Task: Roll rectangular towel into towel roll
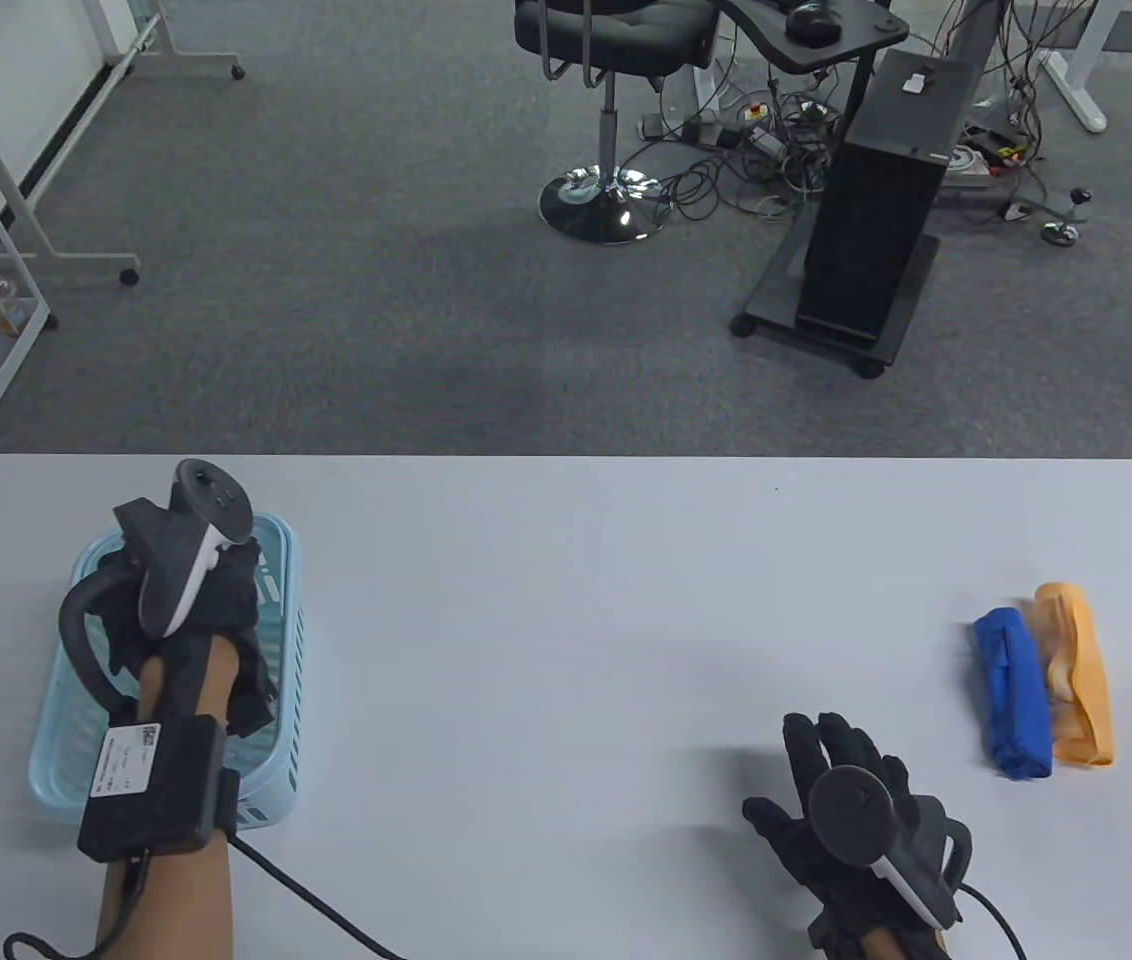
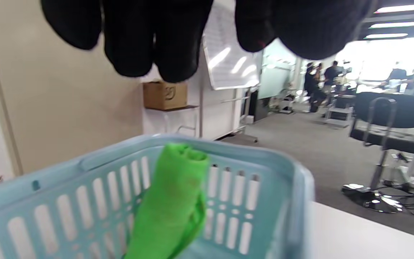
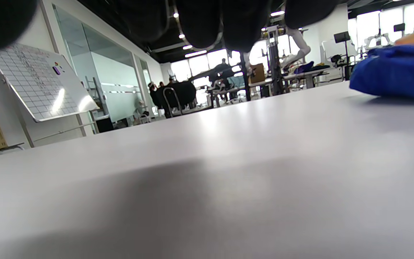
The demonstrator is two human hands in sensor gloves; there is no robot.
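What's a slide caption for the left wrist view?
Left hand hovering over the basket holding a green towel.

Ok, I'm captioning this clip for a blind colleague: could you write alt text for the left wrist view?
A bright green towel, loosely rolled, stands leaning against the slatted far wall inside a light blue plastic basket. The left hand's gloved fingertips hang in from the top edge, above the towel and not touching it. Behind is a blurred office with a whiteboard.
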